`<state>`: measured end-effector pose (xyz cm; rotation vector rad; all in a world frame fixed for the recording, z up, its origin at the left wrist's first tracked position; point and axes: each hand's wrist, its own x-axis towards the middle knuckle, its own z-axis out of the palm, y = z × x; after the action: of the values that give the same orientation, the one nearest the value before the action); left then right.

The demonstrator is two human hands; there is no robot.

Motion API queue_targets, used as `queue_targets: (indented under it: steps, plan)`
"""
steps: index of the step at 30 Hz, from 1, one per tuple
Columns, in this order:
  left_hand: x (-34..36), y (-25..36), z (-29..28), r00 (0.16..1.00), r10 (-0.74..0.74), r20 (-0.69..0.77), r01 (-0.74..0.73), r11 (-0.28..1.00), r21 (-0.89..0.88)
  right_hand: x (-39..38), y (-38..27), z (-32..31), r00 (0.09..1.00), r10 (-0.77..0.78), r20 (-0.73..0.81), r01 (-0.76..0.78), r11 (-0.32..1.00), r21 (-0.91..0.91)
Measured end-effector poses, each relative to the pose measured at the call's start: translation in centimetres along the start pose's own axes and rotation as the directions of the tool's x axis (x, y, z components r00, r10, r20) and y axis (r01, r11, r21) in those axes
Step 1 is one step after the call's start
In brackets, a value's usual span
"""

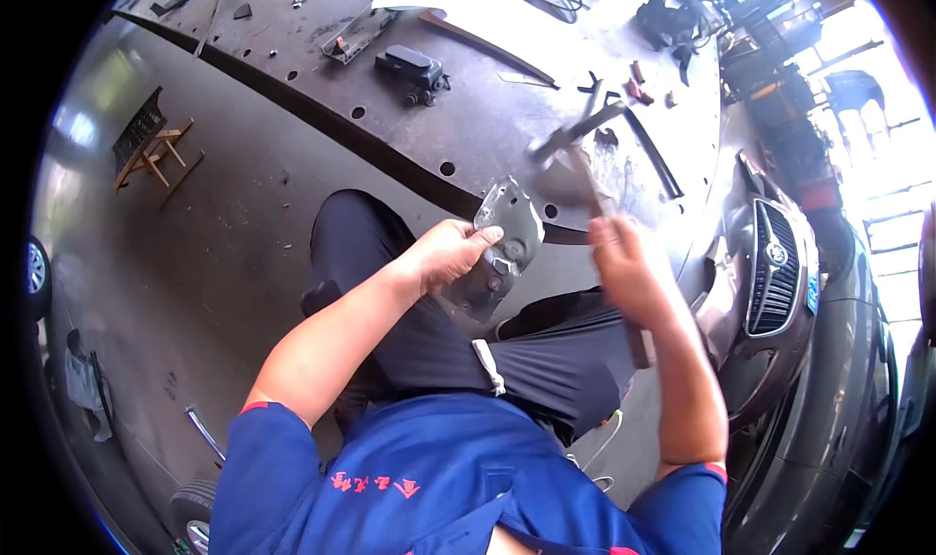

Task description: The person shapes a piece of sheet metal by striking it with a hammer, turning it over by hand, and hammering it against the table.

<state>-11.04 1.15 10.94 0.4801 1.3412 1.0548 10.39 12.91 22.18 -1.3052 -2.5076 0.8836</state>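
Note:
My left hand [450, 253] pinches the left edge of a bent grey sheet metal part [515, 225], thumb on top. The part has a rough edge and pressed bumps, and it is held up over my lap, beside the near edge of a steel work table [487, 131]. My right hand [627, 262] is closed round the handle of a hammer [582, 132]. The hammer's head is raised above the table, beyond and to the right of the metal part and apart from it. The hammer head is slightly blurred.
On the table lie a black box-shaped device [409, 65], a large white panel [546, 23], a dark bar [653, 152] and small reddish pieces [639, 92]. A folding stool [156, 150] stands on the floor at left. A parked car [780, 292] is close at right.

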Motion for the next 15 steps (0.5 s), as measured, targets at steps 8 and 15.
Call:
queue_targets:
  steps: [8,15]
  plan:
    - [1.7,-1.7,-1.2,0.994,-0.026,0.105,0.025,1.0,0.004,-0.8,2.0,2.4,0.881,-0.385,-0.275,0.391,0.92,-0.034]
    - [0.7,-1.0,-1.6,0.988,-0.054,0.146,0.074,0.988,-0.138,0.2,-3.4,-1.3,0.974,-0.157,-0.166,0.184,0.97,0.158]
